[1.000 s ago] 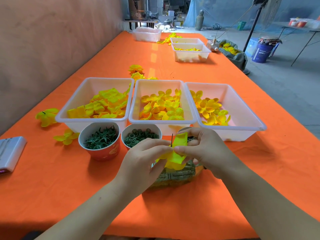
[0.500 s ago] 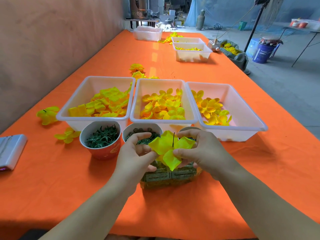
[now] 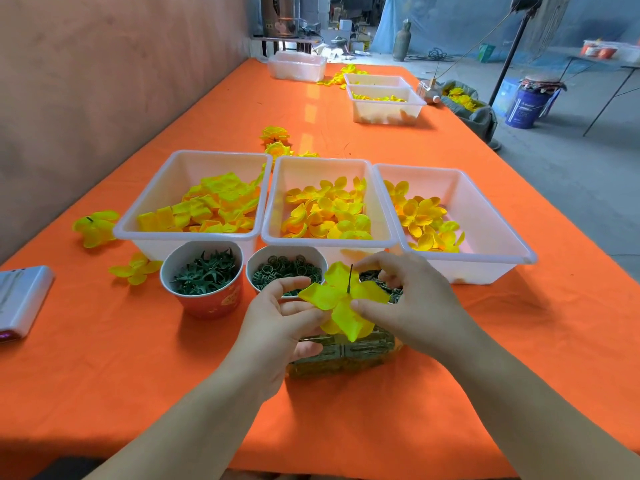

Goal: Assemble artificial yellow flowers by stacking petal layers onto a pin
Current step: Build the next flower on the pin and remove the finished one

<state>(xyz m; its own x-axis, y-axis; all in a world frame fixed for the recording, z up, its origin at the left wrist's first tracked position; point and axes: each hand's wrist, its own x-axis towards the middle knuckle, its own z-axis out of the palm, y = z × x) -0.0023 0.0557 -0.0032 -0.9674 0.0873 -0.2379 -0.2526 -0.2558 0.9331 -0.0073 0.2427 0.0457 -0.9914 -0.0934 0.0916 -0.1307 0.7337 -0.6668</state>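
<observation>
— How many containers sit on the orange table?

— Three white bins in a row hold loose yellow petals; two cups in front hold green parts.

— And the hands?

— The left hand and right hand each pinch the yellow petal layer, threaded on a dark pin above a green block
</observation>
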